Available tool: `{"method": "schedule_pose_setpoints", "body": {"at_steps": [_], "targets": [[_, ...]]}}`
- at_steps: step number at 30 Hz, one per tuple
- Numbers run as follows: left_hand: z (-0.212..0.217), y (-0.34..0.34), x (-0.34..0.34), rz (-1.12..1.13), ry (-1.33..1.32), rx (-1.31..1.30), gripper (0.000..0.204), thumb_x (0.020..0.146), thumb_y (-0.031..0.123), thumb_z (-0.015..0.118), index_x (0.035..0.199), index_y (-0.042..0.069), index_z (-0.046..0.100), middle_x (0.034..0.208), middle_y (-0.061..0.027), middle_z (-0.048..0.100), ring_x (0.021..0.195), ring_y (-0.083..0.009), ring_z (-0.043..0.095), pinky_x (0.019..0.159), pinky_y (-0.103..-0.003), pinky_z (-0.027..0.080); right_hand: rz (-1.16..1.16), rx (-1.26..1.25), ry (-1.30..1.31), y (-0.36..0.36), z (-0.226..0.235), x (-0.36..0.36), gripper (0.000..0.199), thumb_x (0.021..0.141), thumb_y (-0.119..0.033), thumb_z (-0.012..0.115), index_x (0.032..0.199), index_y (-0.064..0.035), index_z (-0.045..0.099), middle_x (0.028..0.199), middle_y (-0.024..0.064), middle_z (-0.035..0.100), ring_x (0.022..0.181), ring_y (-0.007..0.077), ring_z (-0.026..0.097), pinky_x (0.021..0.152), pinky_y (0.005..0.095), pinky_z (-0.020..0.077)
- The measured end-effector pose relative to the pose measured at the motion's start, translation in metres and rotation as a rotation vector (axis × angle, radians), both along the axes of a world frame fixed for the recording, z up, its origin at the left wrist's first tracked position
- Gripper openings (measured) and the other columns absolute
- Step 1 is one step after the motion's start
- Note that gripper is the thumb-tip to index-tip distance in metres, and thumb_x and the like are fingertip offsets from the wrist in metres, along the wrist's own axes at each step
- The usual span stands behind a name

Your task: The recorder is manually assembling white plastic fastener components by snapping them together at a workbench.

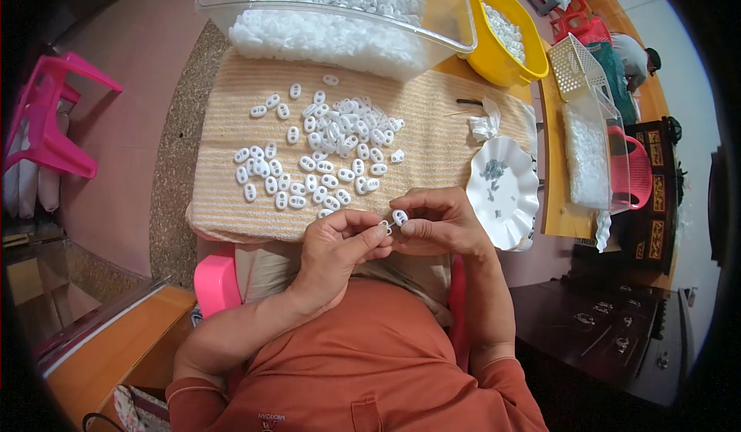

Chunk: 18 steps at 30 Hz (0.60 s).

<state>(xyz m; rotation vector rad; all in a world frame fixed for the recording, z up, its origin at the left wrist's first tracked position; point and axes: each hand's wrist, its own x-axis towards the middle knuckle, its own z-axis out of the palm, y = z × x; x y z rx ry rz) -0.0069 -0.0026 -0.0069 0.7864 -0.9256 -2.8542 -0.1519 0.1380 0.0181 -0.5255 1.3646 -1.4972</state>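
Observation:
Close to my body, over the near edge of a striped towel, my two hands meet. Pinched between the fingers of my right hand is a white oval piece with two dark holes. My left hand grips a small whitish loop-shaped piece by its fingertips, right beside the oval one; whether the two are joined cannot be made out. Many similar white two-hole oval pieces lie scattered and heaped on the towel ahead. A white wavy-edged plate to the right holds small grey bits.
Behind the towel stands a clear bin full of white pieces, with a yellow basin beside it. A crumpled white wrapper lies above the plate. Pink stools stand left. Another person is at far right.

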Motion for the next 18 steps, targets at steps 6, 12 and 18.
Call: {"method": "schedule_pose_setpoints", "body": {"at_steps": [6, 12, 18], "targets": [[-0.0005, 0.0004, 0.0004, -0.002, -0.002, -0.006, 0.012, 0.088, 0.002, 0.061, 0.099, 0.0, 0.06, 0.086, -0.0089, 0.066, 0.075, -0.0142, 0.066, 0.071, -0.026, 0.057, 0.029, -0.035, 0.0, -0.0005, -0.0007, -0.0003, 0.027, 0.083, 0.004, 0.064, 0.11, 0.007, 0.06, 0.095, 0.0131, 0.066, 0.088, 0.0205, 0.066, 0.079, 0.0315, 0.0566], [-0.0018, 0.0006, 0.0005, -0.014, 0.003, -0.019, 0.012, 0.088, 0.002, 0.061, 0.099, 0.0, 0.06, 0.088, -0.0089, 0.066, 0.076, -0.0136, 0.065, 0.071, -0.025, 0.057, 0.056, -0.03, 0.029, 0.0011, -0.0049, -0.0009, 0.027, 0.083, 0.005, 0.065, 0.11, 0.006, 0.061, 0.097, 0.0114, 0.065, 0.09, 0.0192, 0.065, 0.079, 0.0303, 0.056], [-0.001, 0.0005, 0.0007, -0.022, 0.001, -0.032, 0.012, 0.088, 0.003, 0.062, 0.099, 0.0, 0.06, 0.088, -0.0086, 0.066, 0.076, -0.0129, 0.065, 0.07, -0.024, 0.057, 0.066, -0.019, 0.031, 0.0012, -0.0056, -0.0002, 0.027, 0.083, 0.004, 0.065, 0.11, 0.0056, 0.061, 0.097, 0.0102, 0.065, 0.09, 0.0181, 0.065, 0.079, 0.0291, 0.0555]]}}
